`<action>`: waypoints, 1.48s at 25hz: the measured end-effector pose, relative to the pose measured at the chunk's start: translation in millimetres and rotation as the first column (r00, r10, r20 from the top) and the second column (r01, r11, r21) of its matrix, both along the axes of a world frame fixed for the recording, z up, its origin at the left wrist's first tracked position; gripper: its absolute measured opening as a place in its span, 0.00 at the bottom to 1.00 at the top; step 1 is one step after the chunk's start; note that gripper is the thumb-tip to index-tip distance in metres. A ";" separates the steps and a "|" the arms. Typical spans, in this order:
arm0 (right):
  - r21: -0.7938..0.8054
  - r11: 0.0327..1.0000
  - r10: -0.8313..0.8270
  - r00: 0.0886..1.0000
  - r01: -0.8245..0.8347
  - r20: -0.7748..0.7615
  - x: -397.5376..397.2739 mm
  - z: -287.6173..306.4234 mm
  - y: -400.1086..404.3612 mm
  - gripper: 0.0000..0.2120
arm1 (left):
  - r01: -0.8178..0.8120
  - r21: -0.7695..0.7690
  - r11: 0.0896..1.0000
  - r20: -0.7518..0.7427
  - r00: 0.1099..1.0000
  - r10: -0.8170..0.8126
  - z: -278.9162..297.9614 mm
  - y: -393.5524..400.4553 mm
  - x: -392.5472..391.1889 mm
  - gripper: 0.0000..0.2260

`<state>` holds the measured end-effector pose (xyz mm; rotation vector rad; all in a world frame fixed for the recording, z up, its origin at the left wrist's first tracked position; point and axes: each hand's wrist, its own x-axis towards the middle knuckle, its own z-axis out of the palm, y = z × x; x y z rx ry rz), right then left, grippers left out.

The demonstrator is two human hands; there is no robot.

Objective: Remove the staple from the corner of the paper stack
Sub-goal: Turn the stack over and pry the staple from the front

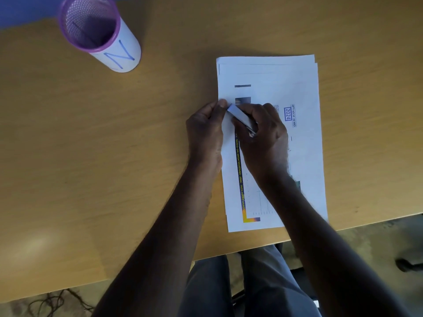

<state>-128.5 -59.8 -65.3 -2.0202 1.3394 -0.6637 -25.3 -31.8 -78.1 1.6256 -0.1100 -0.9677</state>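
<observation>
Cup: one mesh cup (98, 30), purple-rimmed, white-wrapped, marked with a blue "N", at 10 o'clock on the counter (114, 145), well apart from the hands.
Left hand: the left hand (204, 133) sits at the stack's left edge, fingers curled, thumb and fingertip pinched against the tool's tip; whether it grips the paper I cannot tell.
Tool: one silvery flat tool (241, 117), slanting from 10 to 4 o'clock between the two hands.
Right hand: the right hand (263, 138) is closed around the tool, resting on the sheets.
Paper stack: one paper stack (281, 88), white printed sheets slightly fanned, lying under both hands at 3 o'clock on the counter.
Staple: hidden by fingers.
</observation>
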 end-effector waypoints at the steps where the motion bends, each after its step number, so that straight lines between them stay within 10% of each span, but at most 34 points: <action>1: 0.003 1.000 -0.011 1.000 0.011 0.001 1.1 -0.5 0.8 0.09 | 0.001 0.000 1.000 0.004 1.000 -0.001 -1.1 -0.4 0.1 0.07; 37: 0.072 0.989 -0.129 0.992 0.128 0.007 13.1 -8.4 -2.4 0.11 | -0.075 0.041 0.996 -0.177 0.981 0.081 4.7 -6.1 7.4 0.08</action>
